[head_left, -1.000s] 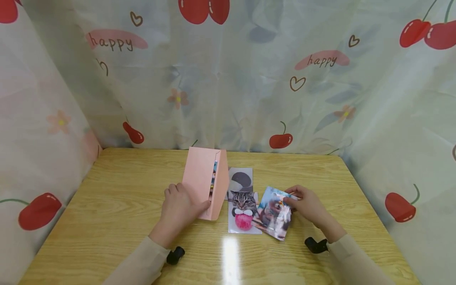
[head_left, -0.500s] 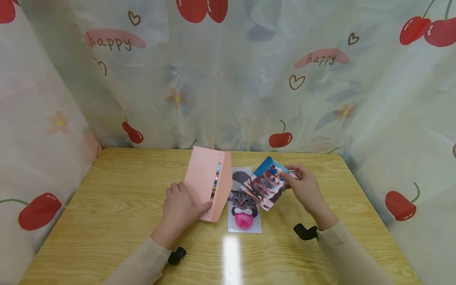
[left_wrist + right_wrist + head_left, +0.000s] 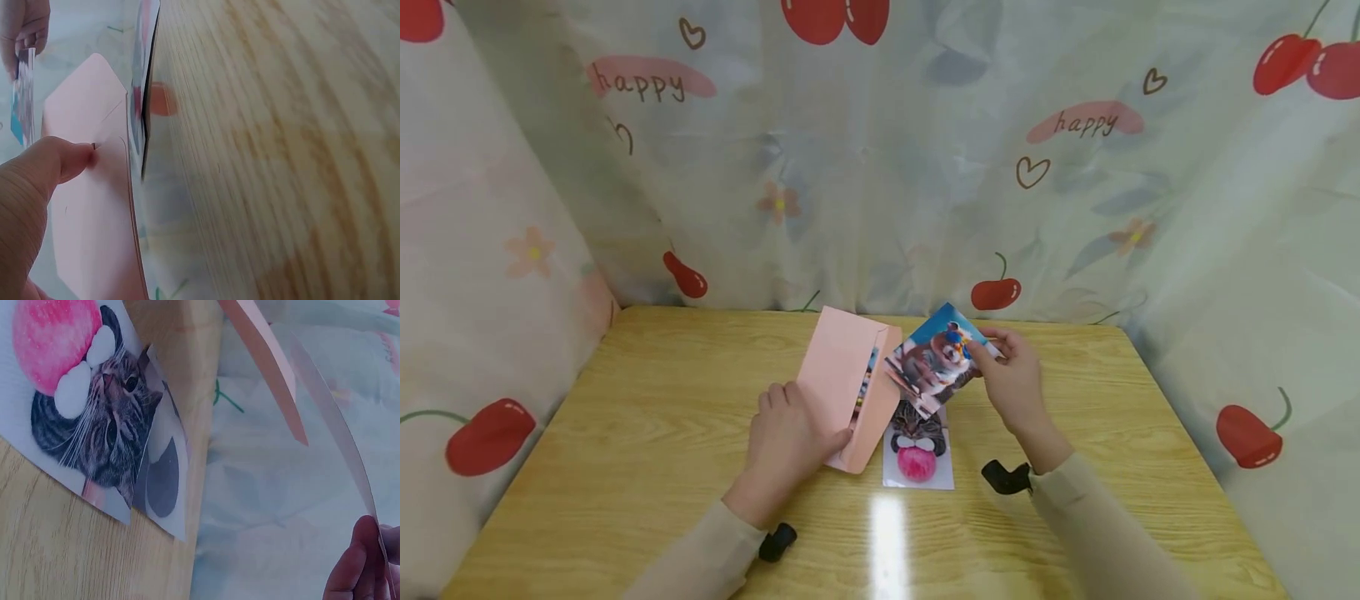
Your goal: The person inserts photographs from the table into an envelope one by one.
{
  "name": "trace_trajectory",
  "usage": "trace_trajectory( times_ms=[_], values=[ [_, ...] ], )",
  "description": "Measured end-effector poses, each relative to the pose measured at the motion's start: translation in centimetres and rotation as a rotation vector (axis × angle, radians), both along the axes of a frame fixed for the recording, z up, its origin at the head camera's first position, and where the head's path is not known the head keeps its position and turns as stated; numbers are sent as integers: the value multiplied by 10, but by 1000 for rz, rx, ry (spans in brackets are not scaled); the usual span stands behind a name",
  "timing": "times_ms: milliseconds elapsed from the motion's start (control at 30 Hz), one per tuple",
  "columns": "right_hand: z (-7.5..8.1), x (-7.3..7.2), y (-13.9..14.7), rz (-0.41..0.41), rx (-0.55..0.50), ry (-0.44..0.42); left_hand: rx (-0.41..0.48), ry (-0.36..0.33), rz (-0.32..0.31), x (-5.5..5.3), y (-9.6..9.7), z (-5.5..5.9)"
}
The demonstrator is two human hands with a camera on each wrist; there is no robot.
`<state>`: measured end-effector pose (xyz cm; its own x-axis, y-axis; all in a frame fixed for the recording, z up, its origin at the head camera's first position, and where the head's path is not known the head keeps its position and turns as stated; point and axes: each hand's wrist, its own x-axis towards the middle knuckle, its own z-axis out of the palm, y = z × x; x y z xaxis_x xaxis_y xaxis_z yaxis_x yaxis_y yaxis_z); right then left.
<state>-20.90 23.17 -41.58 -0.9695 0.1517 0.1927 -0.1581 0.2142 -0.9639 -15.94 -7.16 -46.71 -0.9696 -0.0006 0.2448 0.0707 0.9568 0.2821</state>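
Note:
My left hand (image 3: 786, 433) grips a pink envelope (image 3: 838, 358), thumb over the front near its lower end. The flap is folded out to the right, and colourful pictures show in the slit. My right hand (image 3: 1015, 379) pinches a photo card (image 3: 928, 358) of a furry animal in sunglasses by its right corner. Tilted, the card overlaps the envelope's flap in the head view. Beneath lies a photo card of a cat with a pink ball (image 3: 917, 458) on the table. The right wrist view shows a grey-patterned card (image 3: 165, 481) partly under it.
The wooden table (image 3: 647, 450) ends at the back against a curtain (image 3: 865, 208) printed with cherries, and more curtain hangs at both sides. Black wrist-worn pieces stick out by the left sleeve (image 3: 700, 550) and the right sleeve (image 3: 1105, 517).
My right hand has lifted the animal photo from the table's right side and carried it up and left to the envelope's flap. The envelope has tilted and shifted slightly right.

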Motion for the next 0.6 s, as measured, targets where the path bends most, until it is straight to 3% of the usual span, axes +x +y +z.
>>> trace_trajectory(
  times_ms=[200, 467, 600],
  values=[
    [2, -1, -12, 3, -64, 2, -5, 7, -2, 1, 1, -2],
    [20, 7, -24, -22, -26, 4, 4, 16, -5, -1, 2, -2],
    [15, 3, -24, -28, -30, 16, 6, 27, -8, -1, 2, -2]
  ],
)
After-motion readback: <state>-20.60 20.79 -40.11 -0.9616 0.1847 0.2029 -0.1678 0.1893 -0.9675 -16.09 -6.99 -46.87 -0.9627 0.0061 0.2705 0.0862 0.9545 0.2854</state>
